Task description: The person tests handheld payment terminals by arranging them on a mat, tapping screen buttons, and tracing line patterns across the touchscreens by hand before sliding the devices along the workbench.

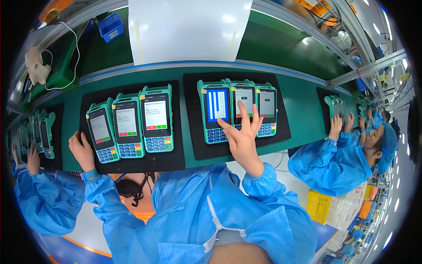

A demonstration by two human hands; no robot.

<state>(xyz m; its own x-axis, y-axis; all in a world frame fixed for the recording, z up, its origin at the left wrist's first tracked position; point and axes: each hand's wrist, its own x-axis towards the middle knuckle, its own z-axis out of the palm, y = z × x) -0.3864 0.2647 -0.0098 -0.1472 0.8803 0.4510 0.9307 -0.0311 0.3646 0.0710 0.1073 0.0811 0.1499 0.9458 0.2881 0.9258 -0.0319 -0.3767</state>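
Note:
My right hand (241,145) is spread over the right group of card payment terminals, holding nothing. Its thumb tip is at the lower edge of the blue-and-white striped screen on the left terminal (218,115). The raised fingers partly cover the middle terminal (243,99) and reach toward the right terminal (266,105); both have pale screens with a small dark box. My left hand (82,152) lies with fingers extended at the mat's left edge, beside a tilted terminal (102,127). Two more lit terminals, a middle one (127,123) and a right one (156,116), stand next to it.
Black mats, a left one (171,160) and a right one (200,152), lie on the green bench (182,127). A white sheet (189,31) and a blue bin (110,27) are behind. Co-workers in blue sit at left (48,198) and right (334,163), with terminals before them.

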